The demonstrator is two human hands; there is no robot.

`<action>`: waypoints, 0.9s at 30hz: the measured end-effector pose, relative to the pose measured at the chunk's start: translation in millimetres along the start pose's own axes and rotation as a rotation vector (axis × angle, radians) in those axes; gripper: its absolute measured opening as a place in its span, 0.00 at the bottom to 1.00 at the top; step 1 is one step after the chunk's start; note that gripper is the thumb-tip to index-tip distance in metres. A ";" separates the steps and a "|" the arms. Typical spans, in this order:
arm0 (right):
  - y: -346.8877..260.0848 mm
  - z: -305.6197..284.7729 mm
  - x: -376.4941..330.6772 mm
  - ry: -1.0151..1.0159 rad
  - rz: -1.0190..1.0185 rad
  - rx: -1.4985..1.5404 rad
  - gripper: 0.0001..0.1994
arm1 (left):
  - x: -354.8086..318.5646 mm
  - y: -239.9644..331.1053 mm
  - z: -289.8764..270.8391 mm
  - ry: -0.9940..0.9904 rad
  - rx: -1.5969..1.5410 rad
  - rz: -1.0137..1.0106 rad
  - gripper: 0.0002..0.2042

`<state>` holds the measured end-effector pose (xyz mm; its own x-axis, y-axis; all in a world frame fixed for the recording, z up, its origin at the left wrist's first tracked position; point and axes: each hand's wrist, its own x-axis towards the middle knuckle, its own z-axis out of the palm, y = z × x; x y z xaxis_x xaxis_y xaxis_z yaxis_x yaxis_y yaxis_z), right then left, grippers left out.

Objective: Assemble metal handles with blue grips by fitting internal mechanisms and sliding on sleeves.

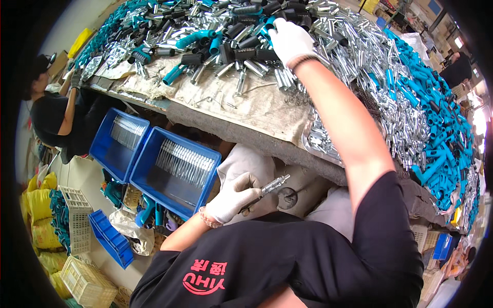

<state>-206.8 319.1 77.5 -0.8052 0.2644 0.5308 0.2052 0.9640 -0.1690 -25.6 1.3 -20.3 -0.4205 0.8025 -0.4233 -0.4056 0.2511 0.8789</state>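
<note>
Holds silver rod (273, 186) in L hand (236, 197), white glove on, bead bracelet (209, 217) at wrist. Fingers curled closed round rod's dark lower end; tilted, pointed up-right at tip, held in front of torso, off bench. Reaches fwd w/ R hand (291, 41), also white-gloved, over cloth-covered bench (221, 102) and into heap. Puts fingertips at teal tube (268, 26); can't tell if gripped or just touched, nor how wide the finger gap.

Around R hand: black tubes (226, 54) mostly to L, silver tubes (354, 46) heaped to R, then teal pieces (447, 128) along R end of bench.

L of L hand, below bench edge: near blue bin (169, 190) and far blue bin (108, 159), side by side, each w/ silver rods (185, 164) lined up in a row.

On floor, lower L: white crate (79, 226), blue crate (110, 238), cream crate (87, 282), yellow sacks (42, 205). Far L, by bench: co-worker (54, 118) in black, dark glove on.
</note>
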 end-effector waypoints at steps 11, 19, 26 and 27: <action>47.7 -46.6 -26.9 -0.074 -0.112 0.393 0.30 | -5.1 1.8 -4.4 -0.074 -0.064 -0.027 0.05; 69.5 -180.7 -324.6 -0.417 0.581 1.113 0.10 | 16.6 3.6 14.1 -0.116 -0.094 -0.102 0.07; 85.0 -152.2 -415.7 -0.258 0.908 1.471 0.10 | 34.5 13.0 54.9 -0.231 -0.029 -0.265 0.06; 83.0 -149.3 -418.7 -0.250 0.916 1.506 0.10 | 35.9 14.7 61.4 -0.256 0.019 -0.299 0.06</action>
<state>230.5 292.4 -34.8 -0.8236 0.5025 -0.2629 0.0710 -0.3685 -0.9269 3.1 67.0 -9.1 -0.0690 0.8009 -0.5947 -0.4636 0.5021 0.7300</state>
